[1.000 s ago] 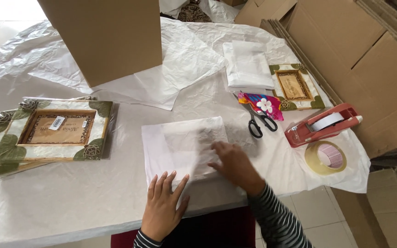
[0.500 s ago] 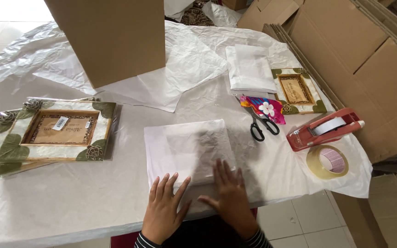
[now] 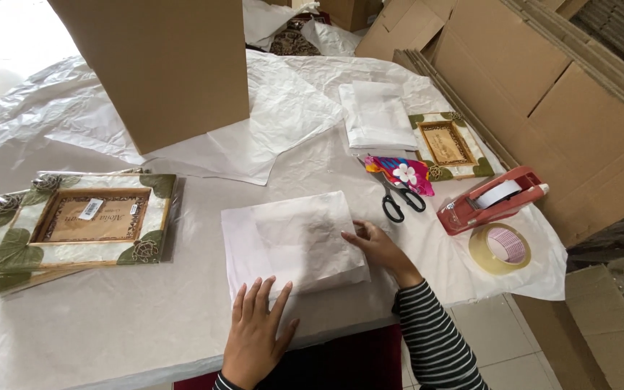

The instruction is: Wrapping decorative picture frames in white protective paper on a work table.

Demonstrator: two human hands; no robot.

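A flat parcel wrapped in white tissue paper [image 3: 290, 242] lies on the paper-covered table [image 3: 110, 318] in front of me. My left hand [image 3: 256, 334] rests flat, fingers spread, on the parcel's near edge. My right hand [image 3: 378, 248], in a striped sleeve, presses against the parcel's right edge with its fingers curled at the fold. Neither hand grips anything.
A stack of leaf-patterned picture frames [image 3: 77, 225] lies at the left. A tall cardboard box [image 3: 160, 65] stands behind. To the right are black scissors [image 3: 397, 198], a colourful floral item [image 3: 400, 173], a red tape dispenser [image 3: 491, 200], a tape roll [image 3: 500, 248], another frame [image 3: 448, 144], folded tissue [image 3: 377, 115] and flattened cartons [image 3: 557, 94].
My right hand slid from the top of the parcel to its right edge. My left hand stayed at the near edge.
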